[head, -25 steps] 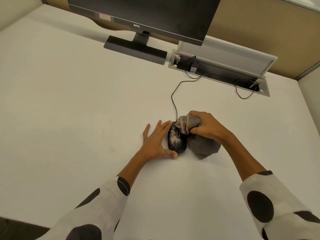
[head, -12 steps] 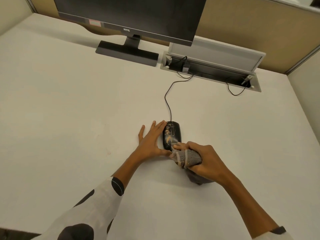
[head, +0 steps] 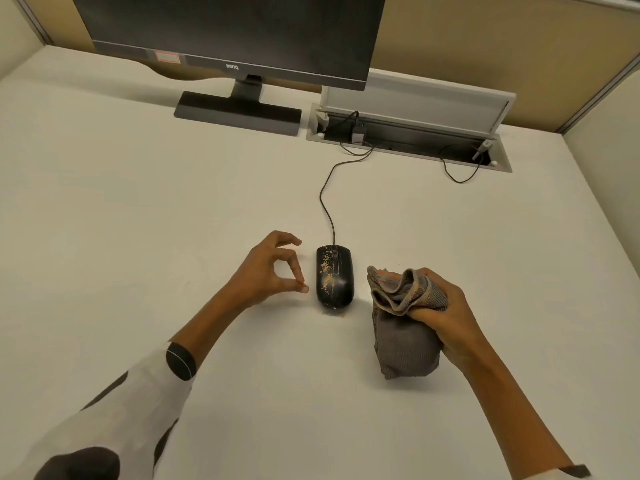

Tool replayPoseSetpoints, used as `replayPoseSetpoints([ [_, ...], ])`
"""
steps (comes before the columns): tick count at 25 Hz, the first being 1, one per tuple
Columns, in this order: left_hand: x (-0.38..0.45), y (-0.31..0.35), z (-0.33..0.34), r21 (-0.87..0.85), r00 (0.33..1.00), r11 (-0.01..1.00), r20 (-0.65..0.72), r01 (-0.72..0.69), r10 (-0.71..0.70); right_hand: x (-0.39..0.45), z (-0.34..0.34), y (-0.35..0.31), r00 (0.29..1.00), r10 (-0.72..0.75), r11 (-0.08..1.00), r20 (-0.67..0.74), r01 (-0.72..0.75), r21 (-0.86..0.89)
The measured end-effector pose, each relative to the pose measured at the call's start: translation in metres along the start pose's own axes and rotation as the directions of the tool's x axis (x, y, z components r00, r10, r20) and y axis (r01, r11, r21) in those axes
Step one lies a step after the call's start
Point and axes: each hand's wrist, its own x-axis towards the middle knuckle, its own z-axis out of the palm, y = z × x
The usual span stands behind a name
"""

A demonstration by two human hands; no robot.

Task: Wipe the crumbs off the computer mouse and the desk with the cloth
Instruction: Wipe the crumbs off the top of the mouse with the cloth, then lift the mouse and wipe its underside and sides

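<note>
From my remote seat, the right hand (head: 446, 317) is clenched around a bunched grey cloth (head: 405, 327), its lower fold hanging down to the white bench (head: 138, 209) just right of the black computer mouse (head: 334, 279). The left hand (head: 266, 271) sits just left of the mouse, holding nothing, thumb and a fingertip pinched together and the other fingers curled; I cannot tell whether it touches the bench. Neither hand touches the mouse.

The mouse lies flat at mid-bench, pale crumbs (head: 326, 268) scattered along its left half and a few more on the bench at its near end. Its cord (head: 325, 199) runs away to an open cable tray (head: 408, 140) set into the bench, beside the stand of a dark monitor (head: 228, 32).

The monitor's top is cut off by the frame edge, the right sleeve shows only as a sliver at the bottom edge, and the fingers of the right hand are largely buried in the cloth. What the cords plug into inside the tray is too dark to read.

Half a second ago the left hand lay flat against the mouse's left side and the cloth was pressed to its near end; both have since pulled away to either side. Crumbs remain on the mouse.
</note>
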Motion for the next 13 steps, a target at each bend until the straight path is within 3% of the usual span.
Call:
replayPoseSetpoints([
  [4,0.011,0.001,-0.007,0.087,0.994,0.996,0.105,-0.029,0.020,0.001,-0.001,0.002,1.000,0.004,0.999,-0.015,-0.003,0.048],
  [6,0.017,0.002,-0.012,0.212,0.982,0.969,0.164,-0.128,0.094,0.001,-0.002,0.003,0.999,0.011,0.996,-0.031,-0.008,0.089],
  [9,0.032,0.010,-0.013,0.449,0.917,0.814,0.321,-0.368,0.237,-0.001,-0.004,0.004,0.997,0.029,0.983,-0.070,-0.015,0.182],
  [13,0.052,0.029,0.001,0.628,0.814,0.558,0.557,-0.542,0.164,-0.003,-0.005,0.005,0.993,0.070,0.951,-0.094,-0.039,0.306],
])
